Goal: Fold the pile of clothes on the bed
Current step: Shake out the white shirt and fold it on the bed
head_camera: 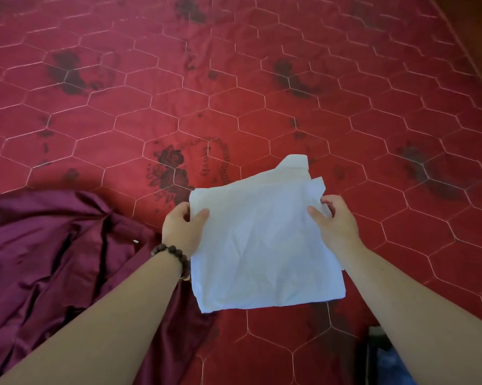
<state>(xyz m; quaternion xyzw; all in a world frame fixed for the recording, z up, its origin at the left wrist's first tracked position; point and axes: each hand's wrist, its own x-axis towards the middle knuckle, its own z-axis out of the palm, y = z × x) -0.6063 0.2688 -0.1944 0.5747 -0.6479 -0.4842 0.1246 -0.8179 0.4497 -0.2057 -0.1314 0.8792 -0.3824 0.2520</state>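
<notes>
A white garment [264, 245], folded into a rough square with a collar-like flap sticking out at its far edge, is held above the red bed. My left hand [182, 229] grips its left edge, thumb on top and fingers underneath. My right hand [335, 220] pinches the right edge near the far corner. A beaded bracelet [171, 252] circles my left wrist. An unfolded maroon satin garment [53, 259] lies crumpled on the bed at the left, partly under my left forearm.
The bed is covered by a red quilt [234, 93] with hexagon stitching and dark flower prints. A wooden edge [473, 37] runs along the far right. Something blue and dark [387, 359] shows at the bottom right, mostly behind my right forearm.
</notes>
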